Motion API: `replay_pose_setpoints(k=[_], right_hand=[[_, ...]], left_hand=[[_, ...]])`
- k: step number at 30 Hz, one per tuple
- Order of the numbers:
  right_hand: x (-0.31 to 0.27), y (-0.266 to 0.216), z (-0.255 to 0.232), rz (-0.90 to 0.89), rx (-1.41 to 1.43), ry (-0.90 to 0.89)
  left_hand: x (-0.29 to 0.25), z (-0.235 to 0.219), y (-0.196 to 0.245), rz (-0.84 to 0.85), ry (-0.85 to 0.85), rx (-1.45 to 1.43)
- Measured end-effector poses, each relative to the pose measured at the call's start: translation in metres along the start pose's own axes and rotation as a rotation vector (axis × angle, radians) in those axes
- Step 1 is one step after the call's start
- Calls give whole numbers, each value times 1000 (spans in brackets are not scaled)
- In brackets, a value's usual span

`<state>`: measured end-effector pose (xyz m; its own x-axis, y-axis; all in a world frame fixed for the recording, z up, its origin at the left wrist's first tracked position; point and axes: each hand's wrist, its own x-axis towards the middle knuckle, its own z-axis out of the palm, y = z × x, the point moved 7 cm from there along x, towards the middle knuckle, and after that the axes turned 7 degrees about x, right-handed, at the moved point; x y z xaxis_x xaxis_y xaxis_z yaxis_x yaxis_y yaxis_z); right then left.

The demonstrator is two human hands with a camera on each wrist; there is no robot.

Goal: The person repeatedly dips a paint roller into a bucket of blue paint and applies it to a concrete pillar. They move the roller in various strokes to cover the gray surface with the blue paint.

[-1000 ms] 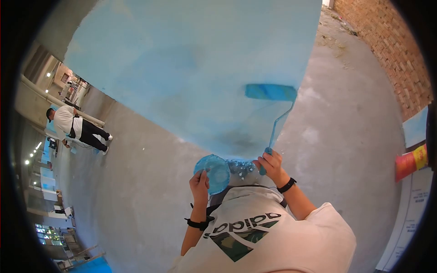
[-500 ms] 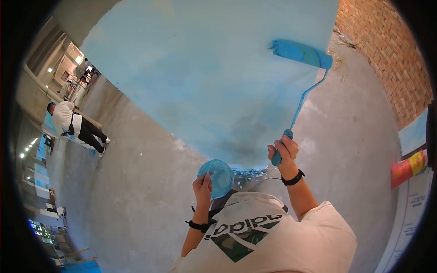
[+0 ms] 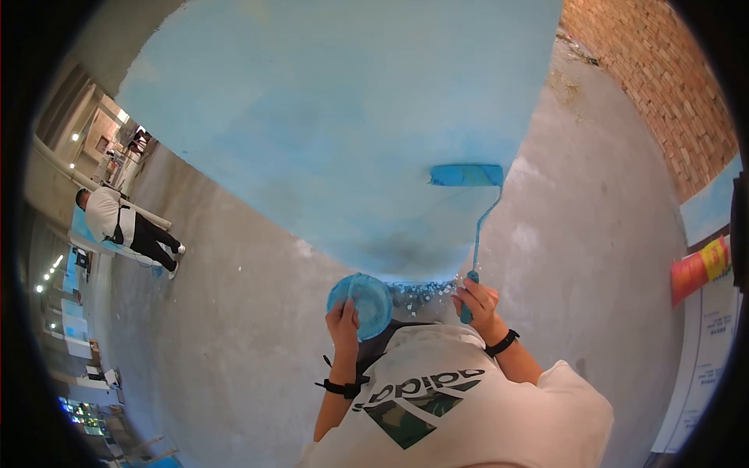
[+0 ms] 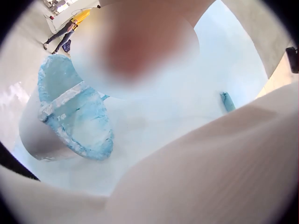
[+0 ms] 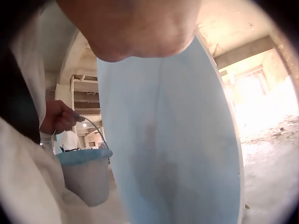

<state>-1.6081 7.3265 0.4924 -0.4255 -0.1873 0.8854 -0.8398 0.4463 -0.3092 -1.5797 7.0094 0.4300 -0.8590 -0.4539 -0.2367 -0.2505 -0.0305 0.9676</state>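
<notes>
My left hand (image 3: 343, 324) grips the thin handle of a paint bucket (image 3: 373, 306), which hangs beside the body. In the left wrist view the bucket (image 4: 32, 126) is tilted, its rim and inside coated in light blue. My right hand (image 3: 480, 308) holds a roller by its grip, with the blue roller head (image 3: 466, 175) on the lower right part of a large blue panel (image 3: 328, 117), near its right edge. In the right wrist view the left hand (image 5: 60, 116) has fingers curled round the bucket's wire handle.
Behind the panel lies a grey concrete floor (image 3: 218, 312). A person in a white shirt (image 3: 105, 214) stands at the far left. A brick wall (image 3: 655, 78) rises at the upper right, with a red and yellow object (image 3: 698, 271) at the right edge. Paint spots dot the floor near the body.
The right hand and roller first moved up and right, then came back down and left, closer to the body. The left hand still holds the bucket, shifted only slightly.
</notes>
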Motion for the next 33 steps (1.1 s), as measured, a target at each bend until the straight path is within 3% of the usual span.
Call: replay_pose_setpoints(k=[11,18,23,26,31,33], right_hand=[[-41,17,24,15,-73,-135],[32,36,37,-136,-100,-57],[99,22,28,-239,-4,143],[104,20,25,-243,46,175],[78,11,23,-240,3,165],[51,9,28,-162,89,79]], left_hand=[[-2,11,3,-1,-87,-46],[3,10,4,-19,-95,-16],[14,11,10,21,-74,11],[3,6,-3,22,-29,-23],[5,4,21,21,-34,-19],[2,4,19,-9,-18,-14]])
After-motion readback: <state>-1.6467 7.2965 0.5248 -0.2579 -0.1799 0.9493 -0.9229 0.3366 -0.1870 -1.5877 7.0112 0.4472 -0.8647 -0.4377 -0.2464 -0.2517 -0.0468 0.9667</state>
